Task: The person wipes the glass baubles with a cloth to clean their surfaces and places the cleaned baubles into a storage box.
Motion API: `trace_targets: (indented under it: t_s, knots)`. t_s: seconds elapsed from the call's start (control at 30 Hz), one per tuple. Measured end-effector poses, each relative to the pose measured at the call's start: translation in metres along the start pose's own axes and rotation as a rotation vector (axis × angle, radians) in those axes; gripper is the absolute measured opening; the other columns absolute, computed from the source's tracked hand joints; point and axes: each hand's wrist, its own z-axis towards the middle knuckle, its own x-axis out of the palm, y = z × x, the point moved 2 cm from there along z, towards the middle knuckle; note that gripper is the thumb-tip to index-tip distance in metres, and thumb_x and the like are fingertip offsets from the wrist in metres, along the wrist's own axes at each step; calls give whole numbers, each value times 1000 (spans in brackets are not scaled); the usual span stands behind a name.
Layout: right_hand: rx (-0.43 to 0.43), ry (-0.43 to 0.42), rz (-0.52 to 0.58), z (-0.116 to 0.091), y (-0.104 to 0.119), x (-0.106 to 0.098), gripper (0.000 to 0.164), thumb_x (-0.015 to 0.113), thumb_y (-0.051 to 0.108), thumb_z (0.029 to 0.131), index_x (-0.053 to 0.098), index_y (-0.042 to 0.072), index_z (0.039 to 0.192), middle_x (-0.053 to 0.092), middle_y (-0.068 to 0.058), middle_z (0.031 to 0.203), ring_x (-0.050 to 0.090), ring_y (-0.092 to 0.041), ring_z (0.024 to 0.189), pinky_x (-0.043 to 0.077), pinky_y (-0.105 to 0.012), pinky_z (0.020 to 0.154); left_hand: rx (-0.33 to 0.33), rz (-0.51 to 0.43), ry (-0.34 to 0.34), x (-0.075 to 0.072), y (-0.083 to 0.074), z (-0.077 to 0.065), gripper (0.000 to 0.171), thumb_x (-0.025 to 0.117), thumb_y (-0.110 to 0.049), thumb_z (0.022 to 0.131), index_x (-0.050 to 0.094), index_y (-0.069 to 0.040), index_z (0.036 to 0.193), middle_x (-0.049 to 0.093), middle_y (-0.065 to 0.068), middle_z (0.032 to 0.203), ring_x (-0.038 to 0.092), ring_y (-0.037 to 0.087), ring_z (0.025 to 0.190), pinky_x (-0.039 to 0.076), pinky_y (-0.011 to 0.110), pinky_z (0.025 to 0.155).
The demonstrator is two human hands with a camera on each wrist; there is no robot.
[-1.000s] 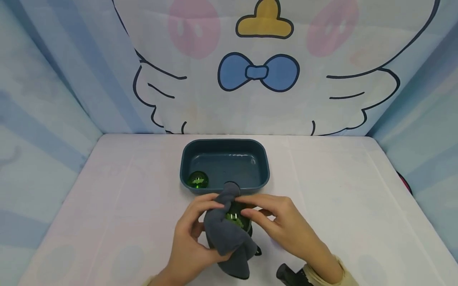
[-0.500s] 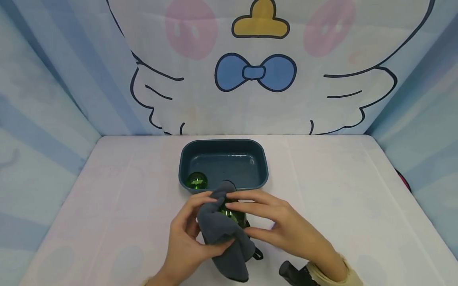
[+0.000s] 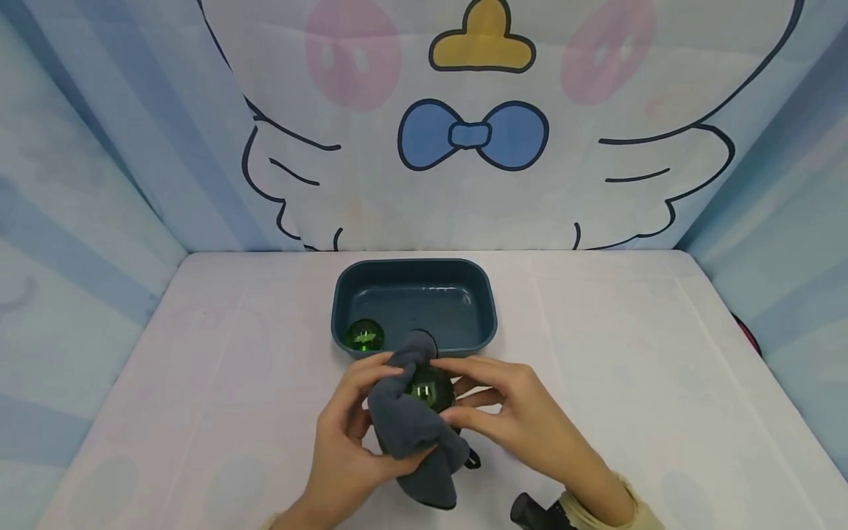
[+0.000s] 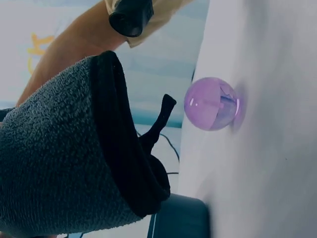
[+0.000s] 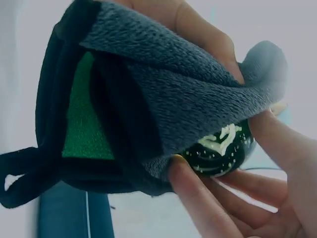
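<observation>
A dark grey towelling cloth [image 3: 405,419] with black edging and a hanging loop is gripped from the left by my left hand [image 3: 351,438], thumb on its front. Partly wrapped in the cloth is a shiny dark green ball [image 3: 430,387]. My right hand [image 3: 520,408] holds this ball from the right between thumb and fingers. In the right wrist view the ball [image 5: 220,151] shows pale markings, with fingers [image 5: 198,198] against it and the cloth's folds [image 5: 183,94] covering the rest. Both hands are just in front of the dark teal tray.
The teal tray [image 3: 492,335] stands behind the hands, with another green ball [image 3: 365,335] in its front left corner. A clear purple ball [image 4: 207,104] sits on the white table [image 4: 277,148] in the left wrist view. Fabric walls [image 3: 86,221] enclose the table.
The right fingers have shifted round the green ball, and more of it now shows outside the cloth. The left hand keeps its hold on the cloth.
</observation>
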Motion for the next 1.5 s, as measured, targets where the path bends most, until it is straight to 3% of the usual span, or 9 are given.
trace_targets:
  t_s: [0.17,0.4,0.63,0.73,0.9,1.03,1.17,1.33,1.5]
  knots:
    - [-55,42,-47,1,2,-2,50,73,14,90,58,8,137,60,-9,134,64,-18,114,59,-30,86,45,-16,-15,-1,2,0,70,87,12,64,56,1,127,50,18,137,54,20,127,55,31,95]
    - [-218,81,-212,-2,6,-6,57,78,7,85,58,16,138,52,-1,145,50,-20,132,52,-35,102,-97,-21,-37,-2,0,2,73,87,13,61,57,-4,126,50,9,140,58,23,124,55,36,94]
    - [-348,63,-229,-1,6,-2,60,78,-1,81,60,12,137,55,-6,141,52,-23,130,52,-33,100,-86,-31,-23,-1,0,2,72,88,11,63,58,-5,127,51,10,138,56,22,126,55,36,94]
    - [-324,43,-166,0,5,-2,59,78,-1,81,60,9,136,57,-9,138,56,-24,127,54,-33,98,-22,-8,-17,-1,0,1,72,88,11,63,58,-3,127,51,13,137,56,20,126,57,34,92]
    - [-109,16,1,0,1,-1,53,76,8,86,59,6,136,62,-11,133,65,-18,114,59,-31,87,87,17,-7,-1,1,0,70,87,11,65,57,1,128,50,19,136,54,19,126,58,29,88]
    - [10,4,16,1,-1,0,50,75,16,88,60,7,135,63,-11,132,68,-17,109,59,-28,84,96,9,-7,-2,1,0,70,86,12,65,57,1,128,50,19,135,55,19,125,58,28,88]
    - [2,22,-31,1,0,0,51,74,17,89,58,9,137,61,-9,135,65,-19,114,59,-28,86,76,-5,-14,-2,2,0,70,85,13,65,56,2,127,50,19,135,55,18,125,57,28,91]
    - [-98,62,-81,0,2,-3,56,73,15,90,53,13,142,54,-4,142,59,-17,123,56,-30,93,36,-25,-22,-5,1,2,72,86,15,63,56,2,127,50,19,137,58,21,122,56,32,93]
    - [-349,56,-266,-1,7,-5,54,76,13,88,57,14,139,52,-5,145,50,-20,132,50,-32,103,-74,-45,-32,-6,-1,3,73,86,14,62,57,-3,127,50,12,139,59,23,120,55,36,94]
